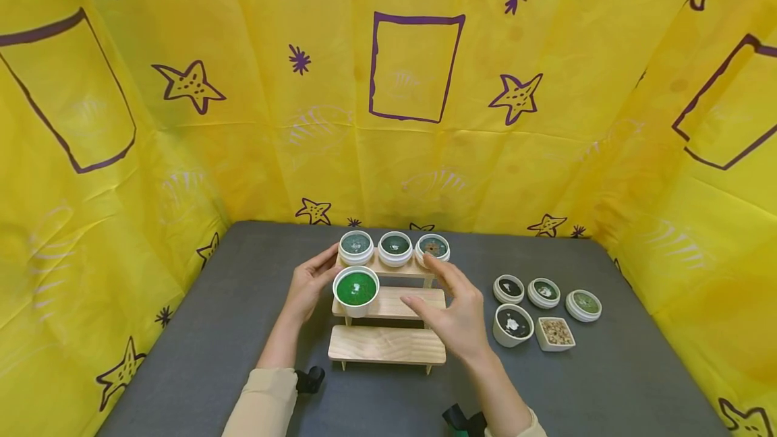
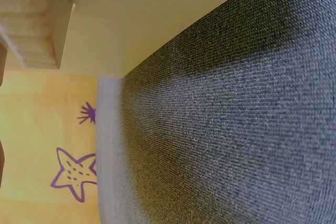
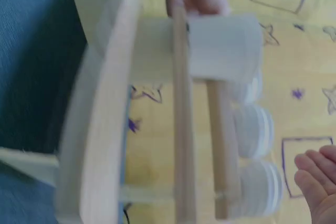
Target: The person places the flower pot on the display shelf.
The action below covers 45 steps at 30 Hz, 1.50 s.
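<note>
At the left end of a three-step wooden stand (image 1: 386, 344), my left hand (image 1: 308, 285) holds the end of the top shelf between thumb and fingers. Its thumb lies close behind a taller white cup of bright green contents (image 1: 356, 288) on the middle shelf. Along the top shelf sit three small white bowls: left bowl (image 1: 356, 245), middle bowl (image 1: 395, 247) and right bowl (image 1: 432, 248), which has brown bits on it. My right hand (image 1: 455, 309) is empty, fingers loosely bent and thumb apart, at the stand's right side; its index fingertip overlaps the right bowl.
Right of the stand are three small round bowls (image 1: 544, 293), a taller cup with dark contents (image 1: 512, 324) and a square dish of tan bits (image 1: 555, 334). They stand on a grey table (image 1: 243, 342). Yellow patterned cloth (image 1: 255, 106) hangs along the back and sides.
</note>
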### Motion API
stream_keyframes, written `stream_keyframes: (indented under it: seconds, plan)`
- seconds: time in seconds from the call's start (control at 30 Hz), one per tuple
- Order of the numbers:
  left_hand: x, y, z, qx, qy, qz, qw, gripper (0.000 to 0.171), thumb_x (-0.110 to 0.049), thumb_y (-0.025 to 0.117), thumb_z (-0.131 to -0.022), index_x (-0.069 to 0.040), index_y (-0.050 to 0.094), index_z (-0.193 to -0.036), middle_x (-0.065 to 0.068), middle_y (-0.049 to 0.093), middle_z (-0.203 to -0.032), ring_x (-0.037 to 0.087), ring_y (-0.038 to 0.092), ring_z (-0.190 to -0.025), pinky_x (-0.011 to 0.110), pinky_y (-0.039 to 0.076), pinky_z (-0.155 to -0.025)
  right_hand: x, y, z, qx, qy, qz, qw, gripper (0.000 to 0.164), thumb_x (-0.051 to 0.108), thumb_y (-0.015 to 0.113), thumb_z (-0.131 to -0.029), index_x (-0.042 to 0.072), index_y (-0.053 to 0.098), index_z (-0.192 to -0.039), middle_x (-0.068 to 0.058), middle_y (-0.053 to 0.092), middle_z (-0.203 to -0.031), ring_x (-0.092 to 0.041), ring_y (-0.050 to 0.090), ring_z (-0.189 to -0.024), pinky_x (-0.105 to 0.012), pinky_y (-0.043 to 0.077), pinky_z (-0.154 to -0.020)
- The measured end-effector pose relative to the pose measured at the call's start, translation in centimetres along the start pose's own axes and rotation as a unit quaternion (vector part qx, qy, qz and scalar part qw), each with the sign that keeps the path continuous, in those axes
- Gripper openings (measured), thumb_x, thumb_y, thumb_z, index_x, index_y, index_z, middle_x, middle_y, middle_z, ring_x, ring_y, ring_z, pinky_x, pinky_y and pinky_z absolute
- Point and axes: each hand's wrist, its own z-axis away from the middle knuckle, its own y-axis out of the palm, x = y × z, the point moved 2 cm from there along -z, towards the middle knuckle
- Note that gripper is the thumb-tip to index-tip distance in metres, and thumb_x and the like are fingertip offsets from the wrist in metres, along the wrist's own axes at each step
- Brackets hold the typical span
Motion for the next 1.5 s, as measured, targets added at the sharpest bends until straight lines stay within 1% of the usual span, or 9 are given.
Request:
stream_keyframes:
  seconds: [0.23,0.4,0.47,0.53,0.67,1.0,1.23,1.4,1.5]
  plan:
    - [0.0,-0.1,0.0,0.003,0.003,0.003,1.0,0.054,0.008,0.062,-0.089,0.012,0.045,-0.141,-0.028,0.066,-0.113,-0.011,0.06,-0.112,0.009,0.047,-0.099,-0.9,-2.8,-0.9,-0.058,0.02,0.0,0.998,0.065,0.004,0.089,-0.068,0.004,0.064,-0.128,-0.017,0.068,-0.124,-0.029,0.063,-0.118,-0.007,0.044,-0.102]
    - [0.0,-0.2,0.0,0.002,0.0,0.002,1.0,0.054,0.007,0.062,-0.089,0.011,0.046,-0.141,-0.028,0.066,-0.112,-0.01,0.06,-0.112,0.009,0.047,-0.099,-2.0,-4.4,-1.1,-0.084,0.032,0.01,0.996,0.064,0.003,0.088,-0.068,0.003,0.065,-0.128,-0.017,0.068,-0.125,-0.004,0.061,-0.119,-0.006,0.043,-0.102]
    - [0.0,-0.1,0.0,0.003,-0.001,0.0,1.0,0.054,0.007,0.063,-0.089,0.011,0.046,-0.141,-0.028,0.066,-0.112,-0.01,0.06,-0.111,0.009,0.047,-0.099,-2.6,-5.1,-1.1,-0.095,0.045,0.017,0.994,0.063,0.003,0.088,-0.069,0.003,0.065,-0.128,-0.016,0.068,-0.126,0.006,0.058,-0.118,-0.004,0.043,-0.101]
    - [0.0,-0.1,-0.1,0.004,-0.001,-0.002,1.0,0.054,0.007,0.063,-0.089,0.011,0.046,-0.141,-0.028,0.066,-0.112,-0.01,0.061,-0.111,0.01,0.047,-0.099,-3.2,-5.8,-1.1,-0.103,0.066,0.023,0.992,0.063,0.004,0.087,-0.071,0.003,0.064,-0.129,-0.017,0.067,-0.128,0.011,0.056,-0.117,-0.003,0.042,-0.101]
    - [0.0,0.0,-0.2,0.007,0.0,-0.004,1.0,0.054,0.006,0.063,-0.089,0.011,0.047,-0.14,-0.028,0.066,-0.113,-0.009,0.061,-0.111,0.01,0.047,-0.099,-4.6,-7.4,-1.0,-0.123,0.113,0.041,0.985,0.062,0.006,0.086,-0.074,0.002,0.062,-0.131,-0.015,0.066,-0.13,0.017,0.054,-0.114,0.0,0.041,-0.098]
    - [-0.1,-0.1,-0.1,-0.001,-0.004,-0.007,1.0,0.054,0.008,0.062,-0.089,0.011,0.047,-0.14,-0.028,0.066,-0.112,-0.011,0.06,-0.111,0.009,0.047,-0.099,-7.2,-10.7,-0.3,-0.156,0.189,0.082,0.966,0.061,0.013,0.086,-0.075,0.01,0.064,-0.131,-0.016,0.067,-0.128,0.021,0.053,-0.104,0.003,0.043,-0.092]
    - [-0.2,-0.2,0.1,-0.003,-0.003,-0.004,1.0,0.054,0.008,0.062,-0.089,0.011,0.046,-0.14,-0.028,0.066,-0.112,-0.011,0.06,-0.11,0.009,0.047,-0.099,-8.4,-13.1,1.0,-0.161,0.258,0.116,0.946,0.06,0.021,0.083,-0.08,0.012,0.061,-0.135,-0.014,0.065,-0.133,0.002,0.063,-0.115,0.002,0.044,-0.091]
    - [-0.1,-0.1,0.0,0.001,0.003,-0.004,1.0,0.054,0.008,0.062,-0.089,0.011,0.046,-0.14,-0.029,0.066,-0.113,-0.01,0.06,-0.111,0.009,0.048,-0.098,-9.8,-14.7,1.8,-0.166,0.297,0.13,0.931,0.059,0.024,0.083,-0.08,0.014,0.062,-0.134,-0.014,0.065,-0.133,0.017,0.059,-0.105,0.002,0.045,-0.087]
    - [-0.1,-0.1,-0.1,0.007,0.006,-0.006,0.9999,0.054,0.008,0.062,-0.089,0.011,0.046,-0.141,-0.029,0.066,-0.113,-0.01,0.06,-0.111,0.01,0.048,-0.099,-10.7,-15.5,2.3,-0.163,0.313,0.134,0.926,0.059,0.024,0.082,-0.081,0.012,0.062,-0.134,-0.013,0.065,-0.133,0.02,0.058,-0.102,0.002,0.045,-0.087]
